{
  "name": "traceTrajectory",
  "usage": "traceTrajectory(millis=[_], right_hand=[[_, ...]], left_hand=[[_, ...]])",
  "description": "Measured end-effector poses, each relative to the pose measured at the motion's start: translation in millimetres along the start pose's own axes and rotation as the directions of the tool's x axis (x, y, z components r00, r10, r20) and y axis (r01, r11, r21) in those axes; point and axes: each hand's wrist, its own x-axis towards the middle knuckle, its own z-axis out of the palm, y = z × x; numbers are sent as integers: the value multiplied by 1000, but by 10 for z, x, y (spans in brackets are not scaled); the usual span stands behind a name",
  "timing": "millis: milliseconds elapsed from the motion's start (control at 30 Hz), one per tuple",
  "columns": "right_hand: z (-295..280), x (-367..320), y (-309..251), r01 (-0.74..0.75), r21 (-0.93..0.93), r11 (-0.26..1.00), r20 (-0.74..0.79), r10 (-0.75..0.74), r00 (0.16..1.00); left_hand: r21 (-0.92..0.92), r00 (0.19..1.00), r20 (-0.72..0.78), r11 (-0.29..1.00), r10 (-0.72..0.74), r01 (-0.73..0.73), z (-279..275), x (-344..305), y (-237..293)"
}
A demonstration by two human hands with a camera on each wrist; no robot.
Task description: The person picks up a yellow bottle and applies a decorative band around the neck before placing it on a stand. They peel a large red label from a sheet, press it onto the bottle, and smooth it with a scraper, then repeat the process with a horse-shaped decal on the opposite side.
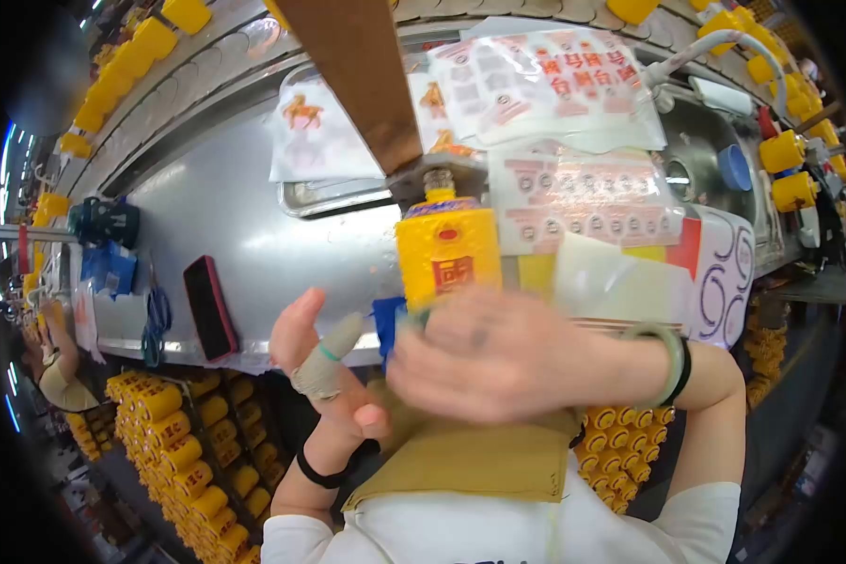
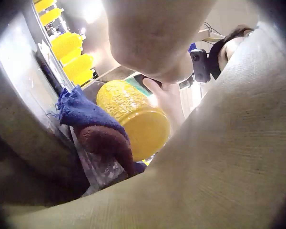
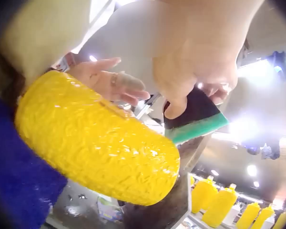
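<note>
A yellow bottle [image 1: 448,235] with an embossed surface lies in front of the person, its neck toward a brown post. The right hand [image 1: 489,352], blurred, is over its near end. In the right wrist view this hand [image 3: 195,67] grips a black pad with a green edge [image 3: 198,125], beside the yellow bottle [image 3: 100,143]. The left hand [image 1: 324,352], fingers spread and some wrapped in pale covers, is off the bottle's left side and holds nothing. Blue cloth [image 1: 385,324] shows by the bottle; the left wrist view shows cloth [image 2: 88,112] against the bottle [image 2: 138,121].
The brown post [image 1: 357,75] rises past the bottle. Printed sheets [image 1: 583,197] cover the right of the metal worktop [image 1: 225,188]. A phone [image 1: 210,308] and blue-handled scissors [image 1: 156,324] lie left. A sink with a blue cup [image 1: 734,167] is far right; yellow bottles [image 1: 164,428] are stacked below.
</note>
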Motion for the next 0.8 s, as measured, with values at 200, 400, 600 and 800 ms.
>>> traceTrajectory(millis=[200,400,600,800], right_hand=[[-12,31,229,-287,-200,937,-164,257,952],[-478,-242,475,-584,156,797,-470,580,666],[-660,-985,35,-904,150,400,-232,903,361],[-180,-1610,-363,-969,-168,179,-39,981,188]], left_hand=[[-132,988,-121,988,-94,78,128,97,59],[-199,983,-132,975,-127,99,137,63,91],[-221,982,-18,959,-188,179,206,2,214],[-270,973,152,939,-176,212,222,-168,176]])
